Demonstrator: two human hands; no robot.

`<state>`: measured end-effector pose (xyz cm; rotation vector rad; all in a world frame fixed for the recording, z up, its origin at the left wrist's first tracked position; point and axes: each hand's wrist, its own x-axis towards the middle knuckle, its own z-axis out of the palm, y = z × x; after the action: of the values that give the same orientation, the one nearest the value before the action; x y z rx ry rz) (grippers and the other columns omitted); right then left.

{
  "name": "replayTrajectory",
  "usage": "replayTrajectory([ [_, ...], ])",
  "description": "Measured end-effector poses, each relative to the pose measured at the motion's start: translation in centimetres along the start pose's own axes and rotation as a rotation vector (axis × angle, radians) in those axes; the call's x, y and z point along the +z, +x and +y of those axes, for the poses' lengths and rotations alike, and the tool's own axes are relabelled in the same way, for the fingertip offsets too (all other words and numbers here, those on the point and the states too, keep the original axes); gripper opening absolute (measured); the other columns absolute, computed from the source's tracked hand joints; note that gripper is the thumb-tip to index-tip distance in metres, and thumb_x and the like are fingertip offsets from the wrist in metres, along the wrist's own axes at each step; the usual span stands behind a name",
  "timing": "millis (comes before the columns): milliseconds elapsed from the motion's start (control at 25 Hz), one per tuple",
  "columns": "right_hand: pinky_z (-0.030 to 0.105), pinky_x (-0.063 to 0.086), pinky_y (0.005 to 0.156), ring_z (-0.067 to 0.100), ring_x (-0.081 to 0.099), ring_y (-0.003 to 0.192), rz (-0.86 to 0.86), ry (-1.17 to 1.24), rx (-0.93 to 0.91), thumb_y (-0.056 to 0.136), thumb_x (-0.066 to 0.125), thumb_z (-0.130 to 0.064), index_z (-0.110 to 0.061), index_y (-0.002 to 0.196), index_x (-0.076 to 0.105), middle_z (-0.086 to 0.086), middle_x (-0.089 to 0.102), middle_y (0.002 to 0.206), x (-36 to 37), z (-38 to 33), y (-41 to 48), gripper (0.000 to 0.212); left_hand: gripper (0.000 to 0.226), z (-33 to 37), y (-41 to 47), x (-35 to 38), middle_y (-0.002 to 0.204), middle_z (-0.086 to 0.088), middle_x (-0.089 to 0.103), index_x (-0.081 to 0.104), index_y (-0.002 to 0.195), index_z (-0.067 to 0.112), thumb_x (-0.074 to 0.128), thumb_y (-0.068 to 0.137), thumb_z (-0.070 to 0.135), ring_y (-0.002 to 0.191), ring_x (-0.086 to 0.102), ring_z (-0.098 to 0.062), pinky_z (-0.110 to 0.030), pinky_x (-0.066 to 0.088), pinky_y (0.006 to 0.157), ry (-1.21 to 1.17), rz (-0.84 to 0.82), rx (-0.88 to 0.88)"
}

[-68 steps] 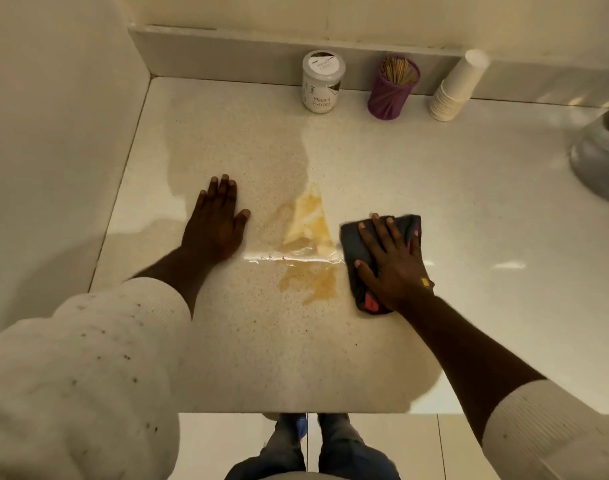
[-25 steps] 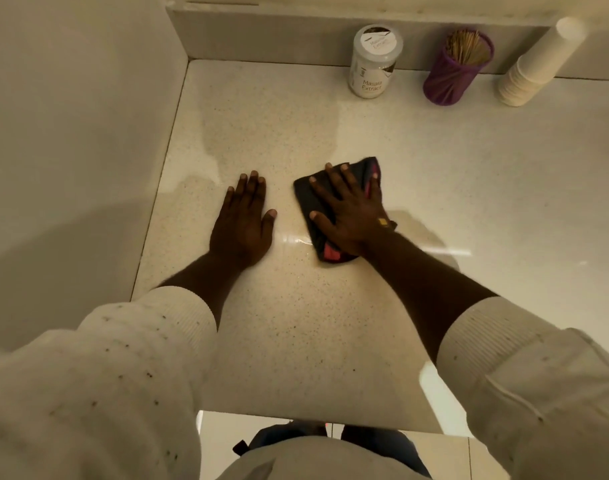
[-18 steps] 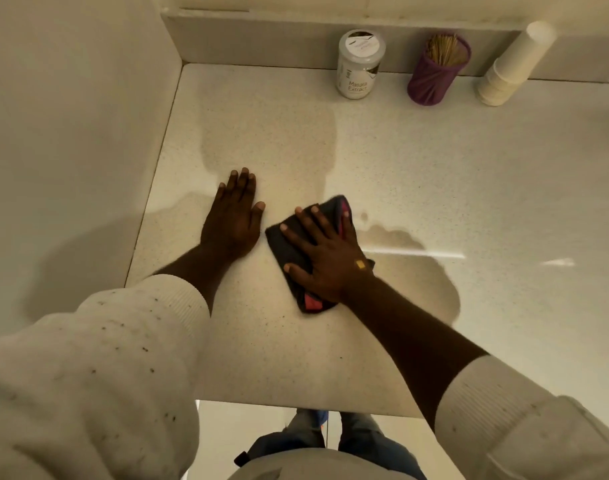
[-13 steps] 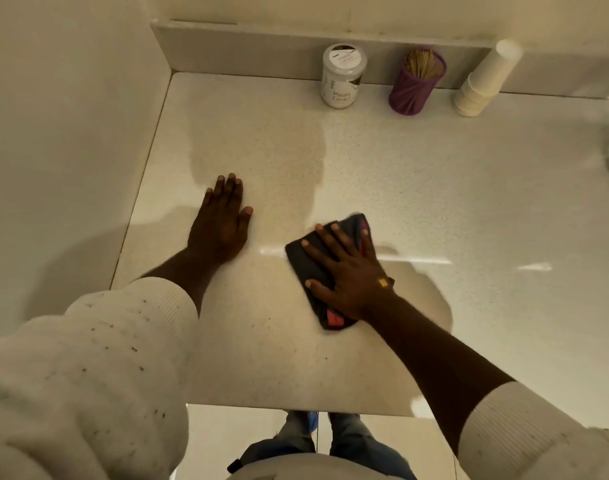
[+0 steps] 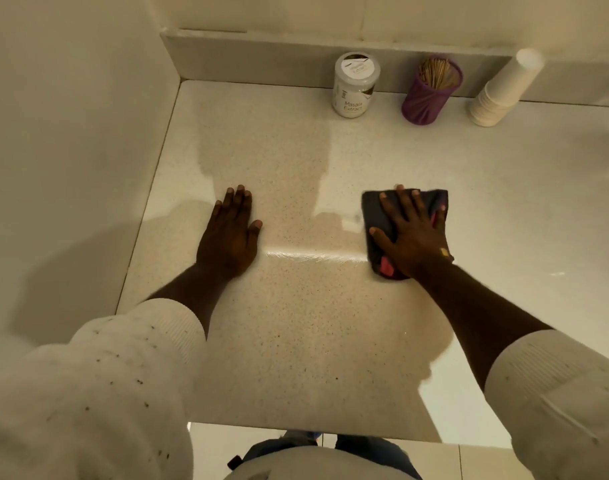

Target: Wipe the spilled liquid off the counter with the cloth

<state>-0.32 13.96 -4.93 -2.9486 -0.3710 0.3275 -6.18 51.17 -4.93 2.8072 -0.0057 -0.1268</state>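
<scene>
A person in a pale knit sweater leans over a speckled stone counter [image 5: 296, 358], both hands pressed flat on its surface. The right hand [image 5: 412, 237] lies open with fingers spread on top of a dark folded cloth [image 5: 374, 216], pinning it to the counter rather than gripping it; red patches of the cloth show beside the wrist and at the little-finger side. The cloth's long axis runs roughly from the near edge toward the back wall, leaning slightly to the left at the near end, and the fingertips reach its far edge. The left hand [image 5: 232, 237] rests palm down, fingers together and holding nothing, well apart from the cloth. Between the two hands a thin bright wet streak [image 5: 313, 256] catches the light, reaching the cloth's near left corner. A side wall [image 5: 71, 150] closes the counter on the left, near the left hand, and a low backsplash [image 5: 261, 53] closes it at the back. The near edge of the counter lies open above the tiled floor. Along the backsplash stand a white jar labelled Masala Extract [image 5: 355, 86], a purple holder of toothpicks [image 5: 431, 93] and a leaning stack of paper cups [image 5: 500, 95], all well away from the cloth. Open counter stretches to the right of the cloth and ahead of it.
</scene>
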Motion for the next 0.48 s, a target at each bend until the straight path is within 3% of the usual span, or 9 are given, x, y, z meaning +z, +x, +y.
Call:
replayTrajectory([
  [280, 0.071, -0.004, 0.121, 0.027, -0.01, 0.159, -0.023, 0.019, 0.028, 0.092, 0.014, -0.077, -0.039, 0.162, -0.003, 0.002, -0.008, 0.174, -0.5, -3.9, 4.1, 0.082, 0.067, 0.0, 0.2, 0.2, 0.171, -0.009, 0.004, 0.007, 0.161, 0.01, 0.023, 0.104, 0.042, 0.158, -0.002, -0.022, -0.043, 0.004, 0.129, 0.001, -0.005, 0.021],
  [480, 0.072, -0.003, 0.119, 0.031, -0.003, 0.159, 0.023, 0.014, -0.106, 0.096, 0.019, -0.075, -0.036, 0.163, 0.007, 0.007, 0.001, 0.174, 1.3, -10.3, 1.5, 0.079, 0.065, -0.2, 0.1, 0.2, 0.171, -0.01, 0.006, 0.008, 0.161, 0.01, 0.022, 0.105, 0.041, 0.158, 0.0, -0.024, -0.044, 0.006, 0.129, 0.004, 0.001, 0.032],
])
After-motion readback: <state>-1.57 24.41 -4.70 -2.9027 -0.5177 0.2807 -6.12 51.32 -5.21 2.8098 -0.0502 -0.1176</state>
